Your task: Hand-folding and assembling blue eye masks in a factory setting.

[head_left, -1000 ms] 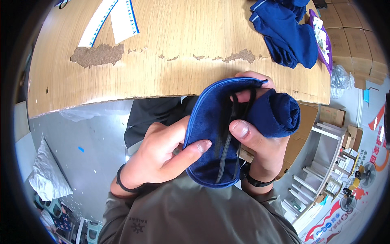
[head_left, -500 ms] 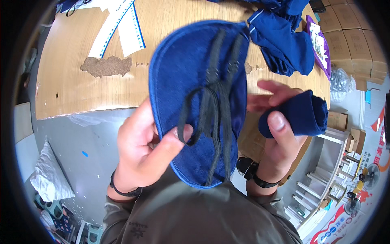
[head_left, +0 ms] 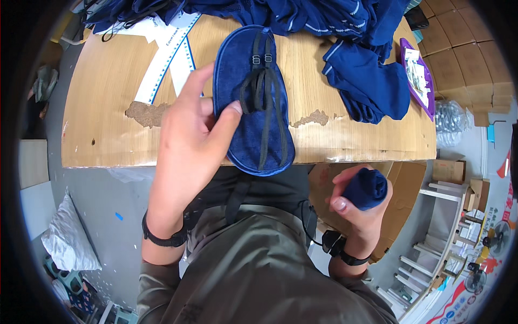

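Observation:
My left hand (head_left: 186, 140) grips the left edge of a dark blue eye mask (head_left: 240, 141) between thumb and fingers, above the table's near edge. The mask is upright, and its black elastic straps (head_left: 263, 121) are bunched together, with two small sliders near the top. Lower and to the right, my right hand (head_left: 364, 218) is closed around a rolled piece of navy cloth (head_left: 362, 190), its coiled end turned up. The lower part of the roll is hidden in the palm.
Navy cloth with pale stitching (head_left: 318, 19) is heaped along the table's far side, one piece (head_left: 372, 86) lying nearer. White printed strips (head_left: 156, 70) lie at the left, a purple tray (head_left: 406, 59) at the right. Below the table edge stands an open cardboard box (head_left: 396, 202).
The eye mask has moved away from me, up and over the table edge, in my left hand. My right hand has lowered with the rolled cloth and turned its end upward.

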Tool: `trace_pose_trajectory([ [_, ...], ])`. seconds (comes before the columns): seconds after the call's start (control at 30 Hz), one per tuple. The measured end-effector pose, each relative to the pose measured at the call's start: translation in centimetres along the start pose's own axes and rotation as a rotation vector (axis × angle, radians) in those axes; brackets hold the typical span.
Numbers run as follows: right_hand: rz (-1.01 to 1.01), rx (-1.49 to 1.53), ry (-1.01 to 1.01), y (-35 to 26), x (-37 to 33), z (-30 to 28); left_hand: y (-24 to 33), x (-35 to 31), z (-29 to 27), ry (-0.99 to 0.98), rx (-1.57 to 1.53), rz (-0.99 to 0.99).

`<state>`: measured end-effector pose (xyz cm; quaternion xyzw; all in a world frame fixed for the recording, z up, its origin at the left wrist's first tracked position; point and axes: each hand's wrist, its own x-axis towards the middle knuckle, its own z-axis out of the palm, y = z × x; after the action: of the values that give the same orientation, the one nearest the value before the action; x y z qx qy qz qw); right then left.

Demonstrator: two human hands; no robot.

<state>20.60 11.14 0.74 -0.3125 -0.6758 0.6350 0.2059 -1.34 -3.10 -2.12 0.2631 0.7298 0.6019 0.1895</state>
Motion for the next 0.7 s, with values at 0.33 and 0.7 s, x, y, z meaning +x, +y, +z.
trace_pose_trajectory([
  [0.33, 0.184, 0.061, 0.003, 0.4, -0.3, 0.2, -1.2, -5.5, -0.9, 0.351, 0.308, 0.639],
  [0.7, -0.304, -0.479, -0.570, -2.0, 1.0, 3.4, 1.5, -6.5, 0.4, -0.309, 0.024, 0.640],
])
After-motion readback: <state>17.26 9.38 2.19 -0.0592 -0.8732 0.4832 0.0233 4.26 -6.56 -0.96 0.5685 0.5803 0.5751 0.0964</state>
